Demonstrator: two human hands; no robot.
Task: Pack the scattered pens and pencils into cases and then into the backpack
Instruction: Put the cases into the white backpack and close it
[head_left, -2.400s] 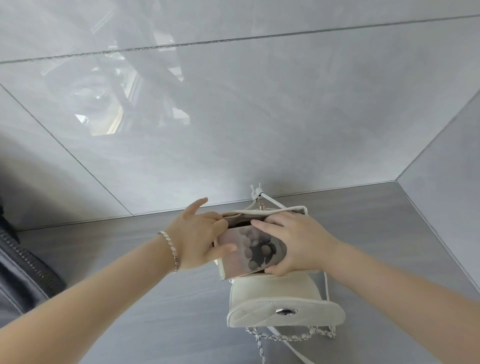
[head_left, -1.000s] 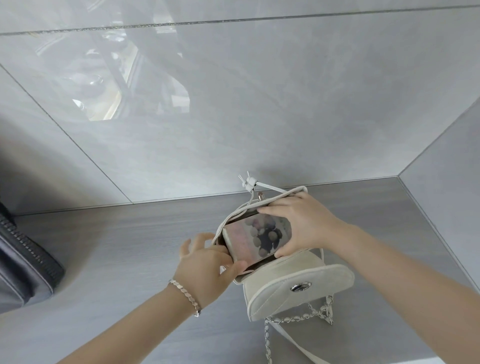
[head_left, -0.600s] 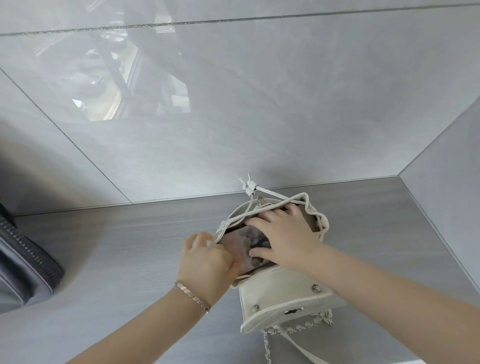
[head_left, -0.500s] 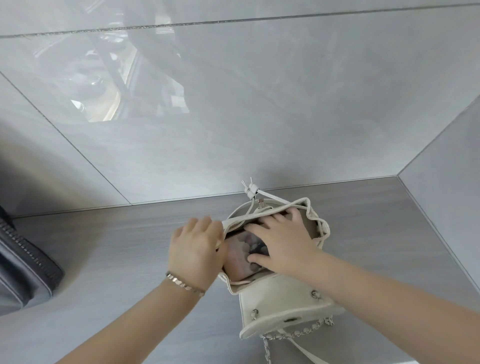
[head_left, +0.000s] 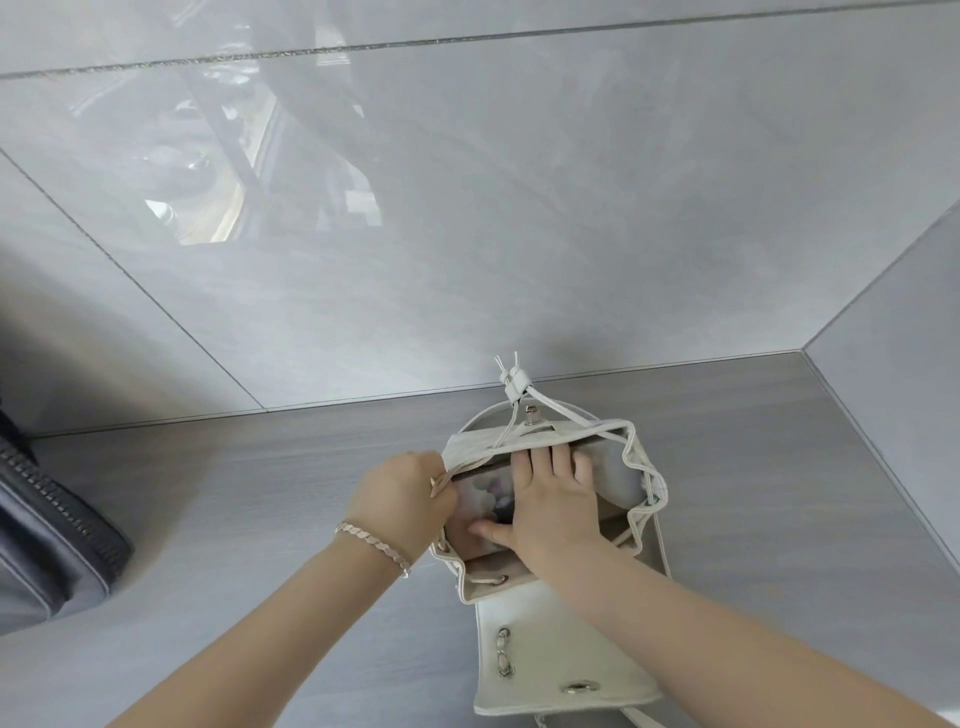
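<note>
A small white backpack (head_left: 608, 467) stands on the grey bench (head_left: 234, 493) close to the tiled wall (head_left: 519, 208), its mouth pulled wide and its flap (head_left: 545, 665) hanging toward the viewer with a metal eyelet (head_left: 579, 687) near its edge. The left grip (head_left: 400, 499), a thin bracelet (head_left: 371, 544) on its wrist, is clenched on the left side of the backpack's rim, pinching the edge and holding it outward. The right grip (head_left: 556, 506) reaches down into the opening, released, its fingers straight and its thumb spread to the left, pressing flat on a patterned case (head_left: 480, 491) that lies inside the backpack, partly covered by the palm. The drawstring (head_left: 511, 379) loops loose over the far side of the mouth. A dark zipped bag (head_left: 47, 545) sits at the left edge of the bench, well apart from the backpack.
</note>
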